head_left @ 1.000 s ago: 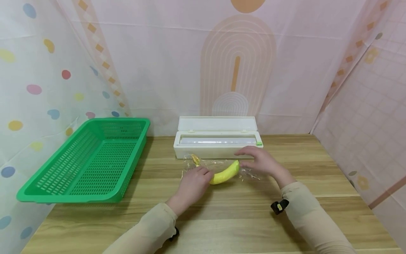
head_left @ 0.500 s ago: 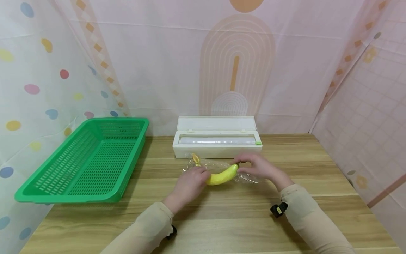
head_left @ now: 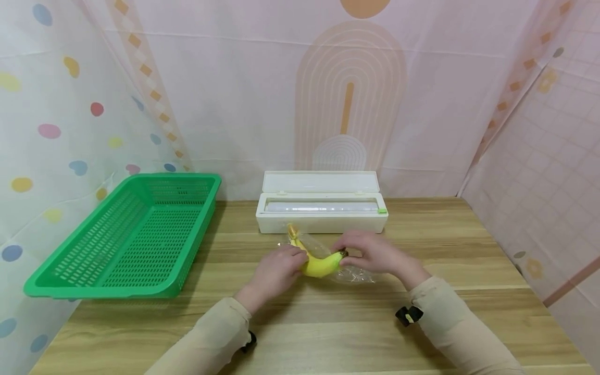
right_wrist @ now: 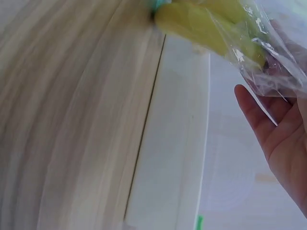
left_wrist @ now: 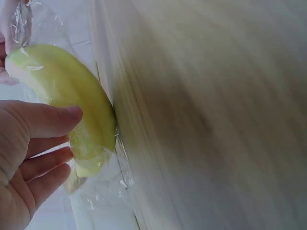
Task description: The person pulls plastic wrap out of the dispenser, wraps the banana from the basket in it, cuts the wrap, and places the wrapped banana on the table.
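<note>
Banana (head_left: 321, 264) lying on tabletop (head_left: 328, 328) just in front of white wrap dispenser (head_left: 321, 216), stem end toward dispenser, sheet of clear cling film (head_left: 349, 274) under & partly over it. L hand (head_left: 276, 268) gripping banana's left side, thumb on top & fingers curled beneath, as seen in L wrist view (left_wrist: 29, 153). R hand (head_left: 370, 255) pinching banana's dark right tip together w/ film; R wrist view shows palm (right_wrist: 276, 129) open toward camera, crumpled film (right_wrist: 266, 52) bunched over fruit, fingertips out of frame there. Both sleeves beige, small black clip at each wrist. Dispenser lid up, roll visible inside, green slider at its right end. Green plastic basket (head_left: 126, 239) well apart at left edge of tabletop, tilted against patterned backdrop
</note>
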A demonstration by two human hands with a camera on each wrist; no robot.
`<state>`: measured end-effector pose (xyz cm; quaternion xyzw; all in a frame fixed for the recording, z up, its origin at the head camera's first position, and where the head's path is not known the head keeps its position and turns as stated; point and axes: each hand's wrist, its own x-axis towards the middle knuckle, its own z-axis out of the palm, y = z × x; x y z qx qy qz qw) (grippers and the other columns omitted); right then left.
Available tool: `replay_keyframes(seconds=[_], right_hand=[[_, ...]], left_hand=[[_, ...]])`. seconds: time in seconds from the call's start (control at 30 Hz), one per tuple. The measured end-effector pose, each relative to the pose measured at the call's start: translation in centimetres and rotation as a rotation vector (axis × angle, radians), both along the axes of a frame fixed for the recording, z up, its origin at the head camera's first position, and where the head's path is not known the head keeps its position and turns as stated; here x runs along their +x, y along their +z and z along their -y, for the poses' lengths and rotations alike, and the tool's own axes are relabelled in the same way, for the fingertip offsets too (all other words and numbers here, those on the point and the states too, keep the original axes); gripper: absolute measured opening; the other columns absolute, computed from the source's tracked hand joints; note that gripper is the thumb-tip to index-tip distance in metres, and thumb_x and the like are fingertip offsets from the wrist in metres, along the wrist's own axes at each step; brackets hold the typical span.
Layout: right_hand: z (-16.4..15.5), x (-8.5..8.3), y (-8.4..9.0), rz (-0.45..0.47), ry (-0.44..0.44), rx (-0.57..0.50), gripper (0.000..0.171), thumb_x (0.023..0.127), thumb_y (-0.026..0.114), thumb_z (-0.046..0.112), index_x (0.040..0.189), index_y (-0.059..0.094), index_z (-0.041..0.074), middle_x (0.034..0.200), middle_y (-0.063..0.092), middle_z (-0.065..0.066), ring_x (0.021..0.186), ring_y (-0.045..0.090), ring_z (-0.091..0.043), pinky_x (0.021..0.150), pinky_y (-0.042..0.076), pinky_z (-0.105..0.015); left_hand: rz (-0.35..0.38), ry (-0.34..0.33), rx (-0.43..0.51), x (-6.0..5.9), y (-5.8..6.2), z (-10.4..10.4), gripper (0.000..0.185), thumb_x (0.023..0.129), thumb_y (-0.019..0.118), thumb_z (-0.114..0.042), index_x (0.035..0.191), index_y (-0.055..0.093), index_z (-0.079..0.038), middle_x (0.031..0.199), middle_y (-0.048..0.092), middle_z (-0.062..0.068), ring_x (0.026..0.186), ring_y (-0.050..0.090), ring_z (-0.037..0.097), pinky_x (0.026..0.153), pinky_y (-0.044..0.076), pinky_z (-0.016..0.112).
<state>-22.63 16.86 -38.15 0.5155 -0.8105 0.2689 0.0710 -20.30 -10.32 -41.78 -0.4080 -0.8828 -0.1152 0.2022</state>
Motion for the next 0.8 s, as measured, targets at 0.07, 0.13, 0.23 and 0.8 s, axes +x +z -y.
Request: replay_keyframes(seconds=[0.07, 0.13, 0.23, 0.8], right_hand=[[0.4, 0.3, 0.1, -0.03, 0.005, 0.026, 0.024, 0.087, 0.076, 0.02, 0.108, 0.07, 0.01, 0.106, 0.069, 0.0, 0.099, 0.063, -0.016, 0.089, 0.052, -0.034], [0.8, 0.6, 0.2, -0.051, 0.014, 0.044, 0.024, 0.086, 0.077, 0.022, 0.107, 0.07, 0.01, 0.105, 0.069, 0.001, 0.098, 0.062, -0.014, 0.088, 0.052, -0.032], [1.5, 1.0, 0.2, -0.068, 0.036, 0.049, 0.024, 0.085, 0.078, 0.023, 0.105, 0.07, 0.011, 0.102, 0.068, 0.002, 0.095, 0.062, -0.011, 0.086, 0.053, -0.028], [4.5, 2.2, -0.7, -0.095, 0.107, 0.058, 0.021, 0.083, 0.081, 0.022, 0.097, 0.07, 0.012, 0.092, 0.065, 0.004, 0.082, 0.058, -0.005, 0.075, 0.048, -0.014]], left_hand=[[0.01, -0.01, 0.0, 0.0, 0.0, 0.1, 0.021, 0.076, 0.079, 0.001, 0.091, 0.068, -0.009, 0.1, 0.07, 0.005, 0.096, 0.066, 0.025, 0.084, 0.056, 0.037], [0.024, -0.017, -0.002, -0.1, 0.0, 0.3, 0.023, 0.076, 0.078, 0.002, 0.094, 0.069, -0.008, 0.103, 0.071, 0.006, 0.099, 0.066, 0.025, 0.087, 0.055, 0.038], [0.037, -0.025, -0.01, -0.1, -0.1, 0.5, 0.025, 0.077, 0.078, 0.002, 0.098, 0.071, -0.008, 0.107, 0.071, 0.007, 0.103, 0.065, 0.027, 0.092, 0.053, 0.039], [0.088, -0.08, -0.082, -0.2, -0.1, 1.3, 0.036, 0.079, 0.078, -0.004, 0.114, 0.071, -0.005, 0.124, 0.067, 0.011, 0.116, 0.061, 0.031, 0.102, 0.047, 0.045]])
